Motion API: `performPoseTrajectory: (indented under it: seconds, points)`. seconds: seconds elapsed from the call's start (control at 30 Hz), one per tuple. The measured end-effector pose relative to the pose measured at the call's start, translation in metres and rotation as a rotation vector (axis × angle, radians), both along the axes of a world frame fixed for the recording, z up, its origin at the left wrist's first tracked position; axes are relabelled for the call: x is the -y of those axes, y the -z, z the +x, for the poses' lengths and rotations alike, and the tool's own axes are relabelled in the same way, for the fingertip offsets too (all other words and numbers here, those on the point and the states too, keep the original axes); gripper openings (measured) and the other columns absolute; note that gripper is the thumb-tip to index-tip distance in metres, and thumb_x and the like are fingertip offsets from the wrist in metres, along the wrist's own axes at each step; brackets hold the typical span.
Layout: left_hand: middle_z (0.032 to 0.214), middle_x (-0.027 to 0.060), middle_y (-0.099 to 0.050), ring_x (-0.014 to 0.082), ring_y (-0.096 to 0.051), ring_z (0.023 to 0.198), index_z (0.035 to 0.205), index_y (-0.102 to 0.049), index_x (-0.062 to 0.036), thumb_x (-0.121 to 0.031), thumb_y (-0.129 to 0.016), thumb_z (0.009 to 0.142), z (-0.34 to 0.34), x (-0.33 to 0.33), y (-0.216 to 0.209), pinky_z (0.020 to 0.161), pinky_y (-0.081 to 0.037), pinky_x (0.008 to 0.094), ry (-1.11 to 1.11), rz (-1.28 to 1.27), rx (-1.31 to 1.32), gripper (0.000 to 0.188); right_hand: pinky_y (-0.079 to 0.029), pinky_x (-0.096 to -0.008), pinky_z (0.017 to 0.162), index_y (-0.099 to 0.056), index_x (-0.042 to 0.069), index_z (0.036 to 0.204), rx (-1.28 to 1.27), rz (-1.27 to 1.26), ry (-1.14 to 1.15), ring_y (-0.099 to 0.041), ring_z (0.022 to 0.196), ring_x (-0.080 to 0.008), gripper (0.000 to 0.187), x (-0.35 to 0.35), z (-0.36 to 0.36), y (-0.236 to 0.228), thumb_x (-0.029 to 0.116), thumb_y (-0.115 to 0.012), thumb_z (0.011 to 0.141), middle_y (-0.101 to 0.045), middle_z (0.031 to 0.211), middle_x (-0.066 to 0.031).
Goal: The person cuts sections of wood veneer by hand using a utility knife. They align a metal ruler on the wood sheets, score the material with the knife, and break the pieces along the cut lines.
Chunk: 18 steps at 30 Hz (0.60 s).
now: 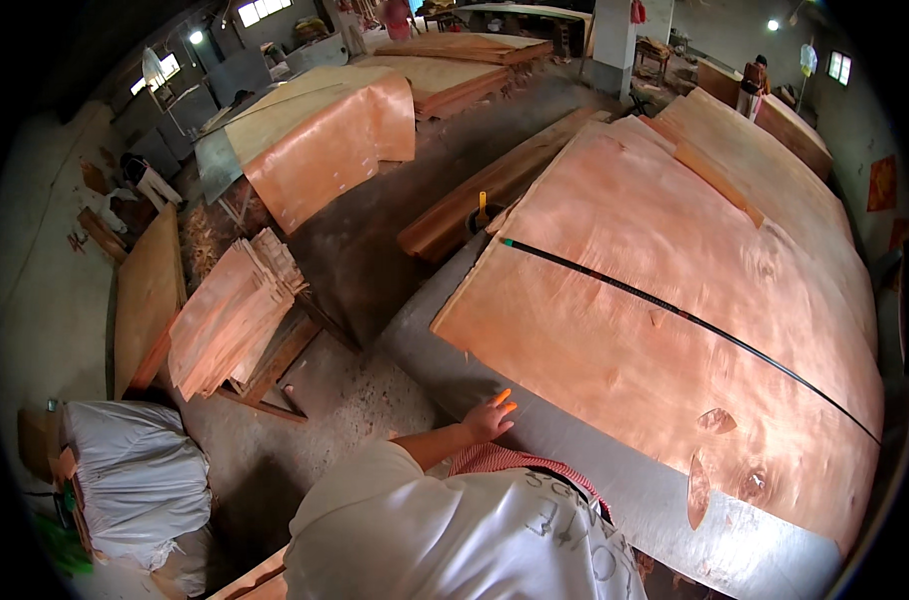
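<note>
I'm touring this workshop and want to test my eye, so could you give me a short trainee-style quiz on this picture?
1. What colour covers two fingertips of the person's left hand? A blue, B orange, C green.
2. True or false: the long black rod lies across the large wood sheet.
3. Which of the person's hands is out of view?

Key: 1. B. 2. True. 3. The right hand.

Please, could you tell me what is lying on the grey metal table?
Large wood sheets lie on the metal table, with a long dark rod across them. Whatever is under the sheets is covered and cannot be seen.
</note>
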<state>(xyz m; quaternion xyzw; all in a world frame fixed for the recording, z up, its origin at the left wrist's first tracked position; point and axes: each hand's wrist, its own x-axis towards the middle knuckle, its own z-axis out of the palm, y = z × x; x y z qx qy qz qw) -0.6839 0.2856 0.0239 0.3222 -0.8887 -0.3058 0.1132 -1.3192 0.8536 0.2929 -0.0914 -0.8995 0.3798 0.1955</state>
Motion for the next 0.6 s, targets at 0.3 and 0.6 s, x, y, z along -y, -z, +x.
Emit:
performPoseTrajectory:
  seconds: [0.3, 0.6]
  points:
    - [0.136, 0.0240, -0.032, 0.0366, -0.043, 0.117, 0.118, -0.051, -0.0034, -0.029, -0.056, 0.080, 0.000, 0.007, 0.000, 0.095, -0.038, 0.0401, 0.040, -0.018, -0.011, 0.046, -0.036, -0.0166, 0.055, -0.037, 0.006, 0.130, -0.059, -0.046, -0.035, -0.043, 0.065, -0.0033, 0.039, 0.001, -0.034, -0.015, 0.018, -0.042, 0.093, -0.052, 0.089, 0.0025]
    - [0.135, 0.0234, -0.033, 0.0371, -0.042, 0.117, 0.117, -0.052, -0.0030, -0.027, -0.056, 0.080, 0.000, 0.005, 0.000, 0.095, -0.037, 0.0398, 0.016, -0.021, -0.038, 0.044, -0.036, -0.0154, 0.053, -0.035, 0.007, 0.132, -0.123, -0.239, -0.034, -0.042, 0.063, -0.0022, 0.041, -0.018, -0.059, -0.029, 0.017, -0.041, 0.093, -0.051, 0.088, 0.0033]
